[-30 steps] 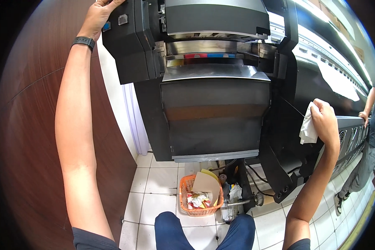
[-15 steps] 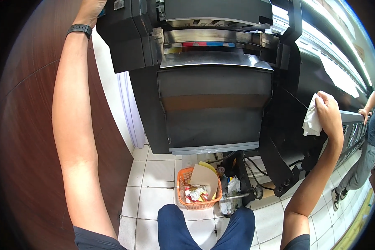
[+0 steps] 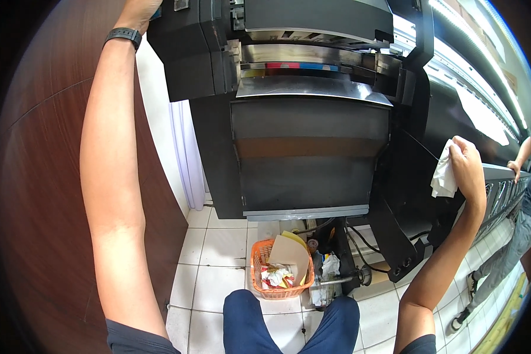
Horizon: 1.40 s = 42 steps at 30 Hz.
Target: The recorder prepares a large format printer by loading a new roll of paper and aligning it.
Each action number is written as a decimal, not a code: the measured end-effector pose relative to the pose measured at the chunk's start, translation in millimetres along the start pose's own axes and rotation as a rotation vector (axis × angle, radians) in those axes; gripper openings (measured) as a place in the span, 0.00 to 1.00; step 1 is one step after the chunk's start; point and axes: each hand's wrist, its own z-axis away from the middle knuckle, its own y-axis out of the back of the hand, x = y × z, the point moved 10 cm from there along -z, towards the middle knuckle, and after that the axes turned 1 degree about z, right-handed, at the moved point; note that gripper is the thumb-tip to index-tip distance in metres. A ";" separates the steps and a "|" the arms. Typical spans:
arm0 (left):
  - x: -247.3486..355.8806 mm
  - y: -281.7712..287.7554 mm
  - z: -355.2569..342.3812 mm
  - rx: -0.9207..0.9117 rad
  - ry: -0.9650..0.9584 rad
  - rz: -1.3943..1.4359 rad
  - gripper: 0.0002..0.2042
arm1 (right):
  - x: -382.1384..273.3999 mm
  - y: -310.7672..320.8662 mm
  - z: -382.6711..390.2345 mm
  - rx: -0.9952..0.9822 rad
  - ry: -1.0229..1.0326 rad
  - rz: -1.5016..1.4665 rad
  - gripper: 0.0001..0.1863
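A large black wide-format printer (image 3: 312, 127) fills the middle, with a shiny metal strip and coloured patches in its opening. My left arm reaches up to its upper left corner. There my left hand (image 3: 137, 16) is against the casing beside a small blue spot, its fingers cut off or hidden at the picture's top edge. On the right, my right hand (image 3: 468, 168) is closed around a crumpled white wipe (image 3: 444, 177), which hangs down from the fingers. The hand is in front of the printer's dark side and apart from the opening.
An orange basket (image 3: 255, 265) with paper and crumpled wipes stands on the tiled floor (image 3: 218, 286) between my knees and the printer. Cables (image 3: 366, 239) hang beneath the machine. A brown wooden panel (image 3: 41, 177) rises at left. Another person's hand (image 3: 515, 170) rests on a rail at right.
The view has shifted slightly, so the printer appears a little to the right. My hands keep much the same places, wipe still held. The other person's legs have moved apart.
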 end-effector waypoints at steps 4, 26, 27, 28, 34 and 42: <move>-0.2 -0.5 -0.7 -0.030 -0.009 0.003 0.15 | 2.6 -4.4 0.7 -0.031 -0.059 -0.030 0.16; -5.3 2.7 -6.8 -0.032 -0.014 0.000 0.15 | 12.2 -6.1 -1.7 -0.028 -0.032 -0.150 0.13; -4.1 0.7 -5.9 -0.030 -0.013 0.001 0.15 | 14.9 -5.3 -2.8 -0.028 -0.031 -0.148 0.13; -2.8 1.1 -5.2 -0.013 -0.016 -0.006 0.15 | 17.4 -5.9 -3.7 -0.033 -0.030 -0.150 0.13; -2.9 4.5 -5.7 -0.016 -0.026 -0.007 0.15 | 19.7 -12.6 -3.5 -0.048 -0.086 -0.215 0.12; -2.2 0.7 -5.0 -0.037 -0.046 -0.009 0.15 | 13.7 -10.6 -0.9 -0.054 -0.032 -0.111 0.11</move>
